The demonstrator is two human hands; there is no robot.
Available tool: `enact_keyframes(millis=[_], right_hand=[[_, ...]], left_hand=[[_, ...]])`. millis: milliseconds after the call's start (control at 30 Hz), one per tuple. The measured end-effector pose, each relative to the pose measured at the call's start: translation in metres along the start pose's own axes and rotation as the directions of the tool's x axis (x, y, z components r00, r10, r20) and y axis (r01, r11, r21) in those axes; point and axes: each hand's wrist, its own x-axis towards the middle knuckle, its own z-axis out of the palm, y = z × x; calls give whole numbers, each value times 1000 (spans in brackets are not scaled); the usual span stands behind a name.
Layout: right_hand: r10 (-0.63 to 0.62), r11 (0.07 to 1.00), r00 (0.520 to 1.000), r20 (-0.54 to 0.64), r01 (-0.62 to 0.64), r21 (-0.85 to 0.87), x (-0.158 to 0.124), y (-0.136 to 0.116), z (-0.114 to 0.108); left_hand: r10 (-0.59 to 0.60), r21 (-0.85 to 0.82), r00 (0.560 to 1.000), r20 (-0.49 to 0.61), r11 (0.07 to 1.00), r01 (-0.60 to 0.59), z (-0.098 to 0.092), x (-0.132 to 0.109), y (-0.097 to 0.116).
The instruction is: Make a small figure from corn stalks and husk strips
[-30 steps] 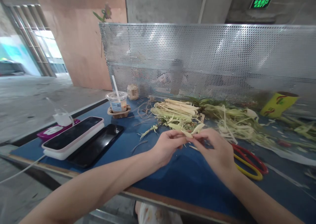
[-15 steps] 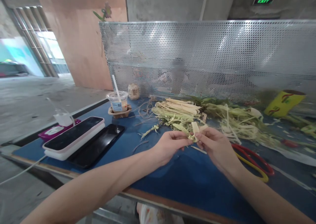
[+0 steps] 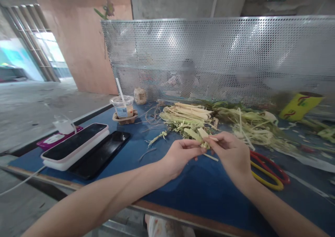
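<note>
Husk strips (image 3: 202, 132), pale green to cream, are pinched between the two hands above the blue tabletop (image 3: 183, 195), just in front of a heap of plant matter. Two flat, blade-like ends fan upward, the left one greener and the right one whiter, and meet below in a small, lumpy, yellowish-green knot (image 3: 205, 145). Fingers of the left hand (image 3: 180, 155) are clamped on the lower left side of the piece; those of the right hand (image 3: 232, 155), thumb forward, grip it from the other side. A thin pale sliver (image 3: 211, 157) lies just below the hands. Behind them sits a bundle of long, dry, cream-coloured strips (image 3: 192, 109), with limp, papery, tangled leaves (image 3: 258, 130) to its right. Near the right wrist, a smooth red loop (image 3: 286, 178) and a yellow loop (image 3: 277, 186) jut out, the rest hidden by the hand and forearm. A clear plastic cup (image 3: 124, 108) with a white straw stands in a moulded brown holder (image 3: 125, 119) at left. Across the back runs a perforated metal screen (image 3: 209, 45), through which people's shapes are blurred. How the knot is wound is hard to make out, as the fingers cover much of it; both forearms are cut off at the frame's edge.
</note>
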Motion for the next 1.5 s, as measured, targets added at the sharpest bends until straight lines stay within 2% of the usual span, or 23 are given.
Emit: enact_keyframes(millis=[133, 200, 300, 367, 433, 533, 600, 667, 900, 1000, 1133, 1200, 1267, 1333, 1433, 1500], right_hand=[[227, 945, 967, 114, -247, 214, 2, 7, 7], [258, 922, 959, 116, -280, 266, 2, 9, 10], [239, 949, 966, 102, -255, 187, 0, 5, 11], [129, 990, 990, 50, -131, 47, -2, 0, 9], [-73, 992, 997, 14, 74, -106, -4, -3, 7], [-374, 896, 924, 78, 382, -226, -8, -4, 4], [-502, 822, 857, 119, 515, -242, -11, -3, 3], [-575, 771, 808, 125, 587, -246, -13, -2, 2], [-698, 667, 706, 119, 701, -252, -15, -2, 0], [-711, 635, 679, 181, 732, -249, -16, -2, -1], [-615, 688, 713, 338, 694, -212, -14, 1, -3], [-583, 700, 724, 370, 678, -225, -12, 3, -5], [-574, 710, 750, 330, 656, -255, -10, 4, -7], [-528, 766, 814, 243, 580, -279, -7, 4, -8], [-381, 871, 909, 169, 415, -263, -6, 3, -9], [-245, 937, 957, 153, 274, -216, -6, 1, -9]], left_hand=[[8, 40, 1000, -29, 999, -7, 0, 2, -1], [2, 65, 999, -46, 998, 1, -2, 3, -2], [-3, 56, 999, -49, 998, 6, -4, 4, -2], [9, 55, 999, -37, 998, -7, -5, 3, -1], [-5, 63, 1000, -18, 998, 7, -6, 2, 0], [-61, 52, 998, 26, 997, 60, -6, 1, 2], [-58, 43, 997, 45, 997, 56, -7, 1, 2], [-32, 50, 998, 50, 998, 30, -7, 1, 3], [-25, 73, 999, 39, 997, 22, -9, 0, 2], [-24, 71, 999, 33, 997, 22, -9, 1, 1], [-36, 63, 999, 24, 997, 35, -11, 2, 0], [-42, 58, 999, 15, 997, 41, -10, 3, 1], [-20, 85, 1000, -2, 996, 20, -10, 3, 2], [46, 182, 999, 9, 982, -46, -9, 2, 4], [167, 347, 983, 79, 920, -184, -8, 1, 7], [198, 372, 977, 75, 904, -212, -7, 1, 8]])
